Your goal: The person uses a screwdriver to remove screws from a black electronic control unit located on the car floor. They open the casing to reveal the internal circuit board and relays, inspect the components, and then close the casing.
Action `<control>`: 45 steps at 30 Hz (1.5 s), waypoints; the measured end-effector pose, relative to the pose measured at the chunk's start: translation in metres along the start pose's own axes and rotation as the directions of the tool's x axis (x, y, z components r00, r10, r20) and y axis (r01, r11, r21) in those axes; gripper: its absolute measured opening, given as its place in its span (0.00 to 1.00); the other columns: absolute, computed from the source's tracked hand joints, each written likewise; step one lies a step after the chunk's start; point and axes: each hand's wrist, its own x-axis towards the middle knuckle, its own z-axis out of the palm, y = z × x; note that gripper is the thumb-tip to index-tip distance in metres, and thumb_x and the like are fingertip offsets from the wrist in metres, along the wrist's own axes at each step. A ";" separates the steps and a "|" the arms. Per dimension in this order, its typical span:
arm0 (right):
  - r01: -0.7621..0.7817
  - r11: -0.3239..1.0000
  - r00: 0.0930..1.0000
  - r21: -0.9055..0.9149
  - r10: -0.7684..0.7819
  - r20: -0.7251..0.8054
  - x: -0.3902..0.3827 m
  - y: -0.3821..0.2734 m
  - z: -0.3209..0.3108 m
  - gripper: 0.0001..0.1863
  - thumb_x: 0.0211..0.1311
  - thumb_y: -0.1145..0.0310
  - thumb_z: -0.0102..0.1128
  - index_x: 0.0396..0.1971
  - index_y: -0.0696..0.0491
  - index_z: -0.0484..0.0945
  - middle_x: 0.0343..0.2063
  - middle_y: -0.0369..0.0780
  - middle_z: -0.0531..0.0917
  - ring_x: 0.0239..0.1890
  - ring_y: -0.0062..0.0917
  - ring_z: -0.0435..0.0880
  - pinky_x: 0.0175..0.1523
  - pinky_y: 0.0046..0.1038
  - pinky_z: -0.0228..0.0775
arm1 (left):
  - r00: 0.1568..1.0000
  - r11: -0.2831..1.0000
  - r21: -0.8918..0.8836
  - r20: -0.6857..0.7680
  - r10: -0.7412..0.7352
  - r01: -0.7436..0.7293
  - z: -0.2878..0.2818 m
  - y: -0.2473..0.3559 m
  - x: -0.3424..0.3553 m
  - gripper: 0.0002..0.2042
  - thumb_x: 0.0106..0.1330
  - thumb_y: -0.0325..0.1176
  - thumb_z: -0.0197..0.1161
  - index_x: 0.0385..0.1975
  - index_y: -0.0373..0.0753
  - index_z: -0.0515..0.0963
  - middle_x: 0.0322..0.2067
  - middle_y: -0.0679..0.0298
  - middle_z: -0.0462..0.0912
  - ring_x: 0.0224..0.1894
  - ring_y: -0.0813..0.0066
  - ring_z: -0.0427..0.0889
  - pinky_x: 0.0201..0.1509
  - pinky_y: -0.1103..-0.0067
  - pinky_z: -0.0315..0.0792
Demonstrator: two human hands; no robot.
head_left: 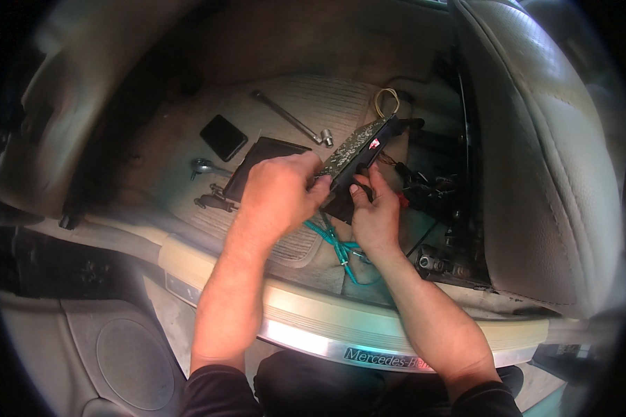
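A long circuit board (355, 148), dense with small parts, stands tilted on edge against a dark backing above the car floor. My right hand (378, 215) grips the dark backing of this module from its right side, thumb and fingers closed. At the module's near end, my left hand (279, 191) has its fingers bent in and pinched at the board's edge; its fingertips are partly hidden. Under and behind my left hand lies a flat dark cover (266, 154). A pale wire loop (387, 102) rises by the board's far end.
On the floor mat (327, 97) lie a black phone (224, 137), a ratchet (212, 167), an extension bar (285, 115), a socket (327, 137) and keys (215, 200). A teal cable (341, 250) lies nearby. The seat (549, 160) bounds the right; the door sill (327, 313) crosses in front.
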 end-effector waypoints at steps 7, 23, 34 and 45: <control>0.012 0.991 1.000 -0.131 -0.013 -0.003 -0.007 -0.007 0.001 0.33 0.67 0.76 0.52 0.72 0.59 0.56 0.47 0.42 0.84 0.44 0.23 0.83 0.50 0.25 0.73 | 0.984 0.972 -0.174 0.109 -0.138 0.156 -0.008 -0.006 -0.002 0.20 0.52 0.42 0.78 0.37 0.34 0.82 0.26 0.57 0.84 0.28 0.70 0.83 0.34 0.73 0.75; 0.015 0.992 0.999 -0.125 -0.009 0.050 -0.001 -0.002 0.005 0.32 0.65 0.76 0.54 0.69 0.60 0.62 0.48 0.43 0.85 0.50 0.30 0.85 0.57 0.29 0.72 | 0.985 0.982 -0.078 -0.023 -0.173 0.170 0.000 -0.028 0.007 0.12 0.65 0.36 0.68 0.30 0.31 0.81 0.18 0.56 0.79 0.22 0.72 0.79 0.29 0.73 0.70; 0.031 0.990 0.996 -0.138 -0.019 0.082 -0.001 0.003 0.004 0.17 0.60 0.77 0.54 0.49 0.59 0.80 0.41 0.47 0.87 0.43 0.33 0.87 0.52 0.30 0.74 | 0.990 0.988 -0.077 -0.040 -0.134 0.130 0.010 -0.056 0.017 0.10 0.68 0.35 0.64 0.31 0.32 0.79 0.20 0.58 0.80 0.23 0.73 0.80 0.30 0.74 0.72; -0.042 0.978 0.984 0.205 0.005 0.177 -0.014 -0.031 -0.006 0.13 0.57 0.79 0.52 0.41 0.57 0.80 0.33 0.35 0.83 0.33 0.16 0.78 0.40 0.20 0.69 | 0.943 0.991 -0.131 -0.332 -0.029 -0.015 -0.005 -0.030 0.012 0.16 0.68 0.40 0.64 0.24 0.34 0.73 0.19 0.51 0.74 0.24 0.53 0.73 0.29 0.65 0.68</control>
